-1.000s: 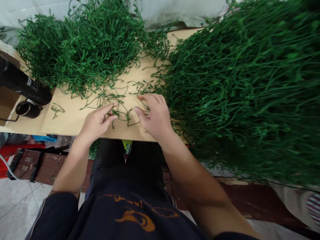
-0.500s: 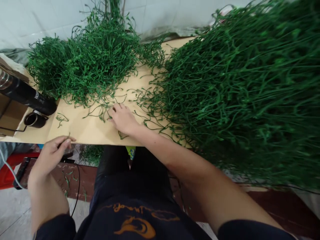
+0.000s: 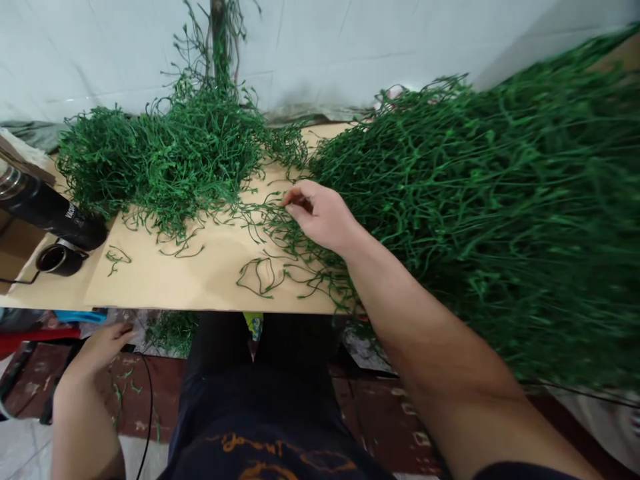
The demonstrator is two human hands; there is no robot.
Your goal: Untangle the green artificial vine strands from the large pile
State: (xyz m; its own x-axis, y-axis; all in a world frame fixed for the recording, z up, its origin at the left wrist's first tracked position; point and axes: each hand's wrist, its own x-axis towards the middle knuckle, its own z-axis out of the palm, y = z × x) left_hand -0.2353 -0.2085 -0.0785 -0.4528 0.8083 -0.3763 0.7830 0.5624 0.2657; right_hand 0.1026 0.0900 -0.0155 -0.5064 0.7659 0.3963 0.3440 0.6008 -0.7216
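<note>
Long thin green stems with small buds at their tips make a large pile (image 3: 450,180) on the right of the table. My right hand (image 3: 320,210) is over that pile's left edge, thumb and forefinger pinched at the tips of green stems (image 3: 270,208). The palm side and other fingers are partly hidden. Below the table's front edge, at the left, my left hand (image 3: 103,343) has its fingers stretched out, and nothing shows in them. Several loose stems (image 3: 257,277) lie on the tan tabletop (image 3: 165,283) between the hands.
A second heap of green stems (image 3: 165,153) sits at the back left against a white tiled wall (image 3: 320,53). A black vacuum flask (image 3: 55,210) leans at the left by a dark cup (image 3: 60,259). Cut bits lie on a brown bench (image 3: 133,400) below.
My right hand has moved right and back from the loose stems to the big pile's edge. My left hand has dropped below the table edge, and the stem piece it pinched no longer shows.
</note>
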